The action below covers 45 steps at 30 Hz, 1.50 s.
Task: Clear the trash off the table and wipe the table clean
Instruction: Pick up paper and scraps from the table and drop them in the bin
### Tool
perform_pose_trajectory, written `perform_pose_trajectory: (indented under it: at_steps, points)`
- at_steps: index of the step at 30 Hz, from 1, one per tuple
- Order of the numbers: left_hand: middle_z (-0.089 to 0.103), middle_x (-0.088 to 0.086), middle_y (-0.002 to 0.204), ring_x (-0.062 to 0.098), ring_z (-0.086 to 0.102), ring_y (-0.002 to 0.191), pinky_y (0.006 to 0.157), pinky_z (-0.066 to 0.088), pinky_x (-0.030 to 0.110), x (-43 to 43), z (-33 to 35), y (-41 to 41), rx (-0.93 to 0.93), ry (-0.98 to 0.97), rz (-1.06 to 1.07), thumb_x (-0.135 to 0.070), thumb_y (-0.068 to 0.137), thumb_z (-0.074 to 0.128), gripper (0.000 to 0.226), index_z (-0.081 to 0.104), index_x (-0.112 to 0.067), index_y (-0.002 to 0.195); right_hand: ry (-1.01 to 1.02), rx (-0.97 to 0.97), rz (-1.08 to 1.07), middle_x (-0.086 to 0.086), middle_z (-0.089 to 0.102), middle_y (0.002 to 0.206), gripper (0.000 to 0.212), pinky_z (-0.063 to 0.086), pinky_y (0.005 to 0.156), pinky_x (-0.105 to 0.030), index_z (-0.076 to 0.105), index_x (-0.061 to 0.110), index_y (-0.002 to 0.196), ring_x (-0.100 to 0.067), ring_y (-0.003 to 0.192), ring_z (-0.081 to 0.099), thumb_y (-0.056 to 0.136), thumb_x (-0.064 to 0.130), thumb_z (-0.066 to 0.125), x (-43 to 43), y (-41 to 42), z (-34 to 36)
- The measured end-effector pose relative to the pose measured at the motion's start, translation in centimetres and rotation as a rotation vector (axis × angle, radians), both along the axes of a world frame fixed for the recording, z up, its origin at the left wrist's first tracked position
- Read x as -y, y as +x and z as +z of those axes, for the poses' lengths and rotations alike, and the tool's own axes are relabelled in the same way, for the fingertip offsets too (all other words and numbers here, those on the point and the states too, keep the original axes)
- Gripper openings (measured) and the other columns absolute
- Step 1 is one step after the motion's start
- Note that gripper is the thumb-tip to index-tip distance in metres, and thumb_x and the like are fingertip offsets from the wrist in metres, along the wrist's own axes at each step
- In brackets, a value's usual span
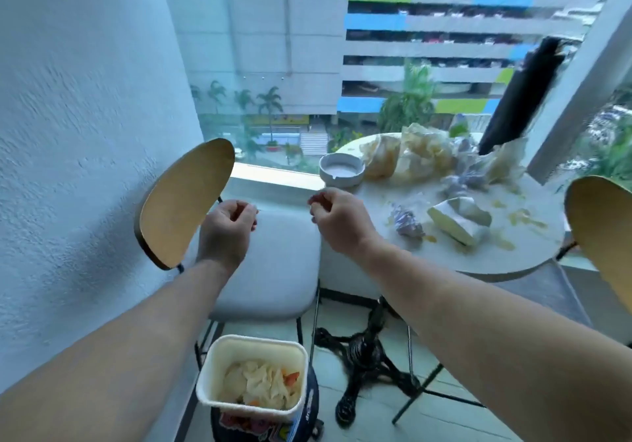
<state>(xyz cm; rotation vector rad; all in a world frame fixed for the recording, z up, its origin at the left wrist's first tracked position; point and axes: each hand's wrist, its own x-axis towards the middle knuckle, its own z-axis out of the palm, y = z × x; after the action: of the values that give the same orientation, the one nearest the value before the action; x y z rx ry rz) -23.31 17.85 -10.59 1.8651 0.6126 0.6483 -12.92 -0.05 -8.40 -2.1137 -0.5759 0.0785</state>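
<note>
A round white table at the right carries trash: crumpled yellowish paper wrappers, small crumpled silvery-purple wrappers, a folded white wedge-shaped box, and yellow smears. A white ashtray sits at the table's left edge. A white bin holding crumpled paper stands on the floor below. My left hand hovers over the chair seat, fingers curled, holding nothing visible. My right hand is beside the table's left edge, fingers loosely curled, empty.
A chair with a grey seat and wooden back stands left of the table. A second wooden chair back is at the right edge. The table's black iron base is on the tiled floor. A glass railing lies ahead, a white wall left.
</note>
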Motion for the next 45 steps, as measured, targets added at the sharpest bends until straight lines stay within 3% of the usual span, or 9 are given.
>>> perform_pose_trajectory:
  at_steps: [6, 12, 17, 24, 31, 36, 39, 41, 45]
  points:
    - [0.072, -0.001, 0.068, 0.027, 0.069, 0.074, 0.079, 0.059, 0.048, 5.5, 4.4, 8.1, 0.121, 0.025, -0.107, -0.037, 0.086, 0.063, 0.024, 0.074, -0.019, 0.076, 0.040, 0.096, -0.106, -0.002, 0.079, 0.093, 0.022, 0.051, 0.075, -0.026, 0.078, 0.017, 0.108, -0.019, 0.082, 0.069, 0.096, 0.018, 0.059, 6.4, 5.5, 3.9]
    - [0.073, -0.005, 0.068, 0.018, 0.068, 0.070, 0.076, 0.055, 0.035, 12.2, 7.2, 15.9, 0.170, 0.101, -0.166, -0.037, 0.087, 0.063, 0.024, 0.072, -0.020, 0.073, 0.066, 0.155, -0.162, 0.000, 0.079, 0.097, 0.019, 0.050, 0.079, -0.021, 0.078, 0.015, 0.107, -0.014, 0.087, 0.069, 0.096, 0.015, 0.063, 13.2, 12.0, 6.0]
    - [0.074, 0.001, 0.071, 0.023, 0.070, 0.073, 0.076, 0.057, 0.038, 17.1, 8.5, 21.2, 0.223, 0.093, -0.186, -0.035, 0.087, 0.063, 0.024, 0.073, -0.016, 0.077, 0.070, 0.155, -0.220, -0.001, 0.080, 0.096, 0.019, 0.058, 0.090, -0.032, 0.077, 0.017, 0.104, -0.019, 0.091, 0.074, 0.093, 0.013, 0.063, 18.5, 17.0, 6.6]
    - [0.075, 0.000, 0.076, 0.019, 0.071, 0.074, 0.073, 0.056, 0.029, 20.8, 9.5, 25.8, 0.241, 0.152, -0.229, -0.031, 0.089, 0.067, 0.018, 0.075, -0.017, 0.081, 0.050, 0.157, -0.270, -0.001, 0.079, 0.104, 0.022, 0.052, 0.092, -0.022, 0.077, 0.013, 0.113, -0.016, 0.097, 0.072, 0.095, 0.011, 0.064, 22.4, 21.5, 7.3]
    - [0.069, 0.002, 0.122, 0.015, 0.066, 0.115, 0.105, 0.052, 0.035, 21.2, 9.0, 29.2, 0.242, 0.462, -0.322, -0.009, 0.087, 0.072, 0.012, 0.077, -0.019, 0.092, -0.097, 0.132, -0.309, -0.001, 0.074, 0.110, 0.029, 0.049, 0.093, -0.022, 0.073, 0.012, 0.123, -0.016, 0.098, 0.065, 0.096, 0.010, 0.063, 23.8, 23.9, 6.9]
    - [0.040, 0.003, 0.165, 0.027, 0.035, 0.152, 0.126, 0.026, 0.044, 22.1, 9.9, 31.4, -0.172, 0.877, -0.487, -0.013, 0.088, 0.064, 0.057, 0.060, -0.030, 0.142, -0.198, 0.084, -0.267, 0.001, 0.066, 0.135, 0.056, 0.047, 0.103, -0.025, 0.059, 0.024, 0.145, -0.019, 0.122, 0.063, 0.091, 0.016, 0.070, 23.5, 25.9, 6.4]
    - [0.054, -0.003, 0.154, 0.025, 0.048, 0.141, 0.119, 0.033, 0.045, 22.2, 9.5, 32.5, -0.357, 1.078, -0.482, -0.030, 0.091, 0.061, 0.066, 0.044, -0.037, 0.155, -0.304, 0.139, -0.241, 0.002, 0.060, 0.145, 0.079, 0.046, 0.113, -0.036, 0.040, 0.035, 0.158, -0.021, 0.135, 0.054, 0.088, 0.027, 0.075, 22.6, 26.8, 5.5]
    - [0.067, -0.003, 0.136, 0.025, 0.059, 0.127, 0.111, 0.038, 0.043, 22.0, 9.0, 33.0, -0.312, 1.092, -0.459, -0.029, 0.091, 0.058, 0.056, 0.053, -0.036, 0.147, -0.401, 0.148, -0.235, 0.002, 0.063, 0.135, 0.084, 0.053, 0.103, -0.042, 0.030, 0.040, 0.161, -0.024, 0.126, 0.057, 0.089, 0.030, 0.072, 22.0, 27.2, 4.8]
    - [0.073, -0.003, 0.107, 0.030, 0.067, 0.097, 0.096, 0.044, 0.040, 21.3, 8.2, 33.6, -0.038, 0.943, -0.397, -0.012, 0.089, 0.059, 0.036, 0.075, -0.029, 0.117, -0.543, 0.083, -0.271, 0.001, 0.075, 0.108, 0.038, 0.059, 0.081, -0.036, 0.068, 0.030, 0.127, -0.024, 0.097, 0.068, 0.092, 0.021, 0.061, 22.3, 28.1, 4.3]
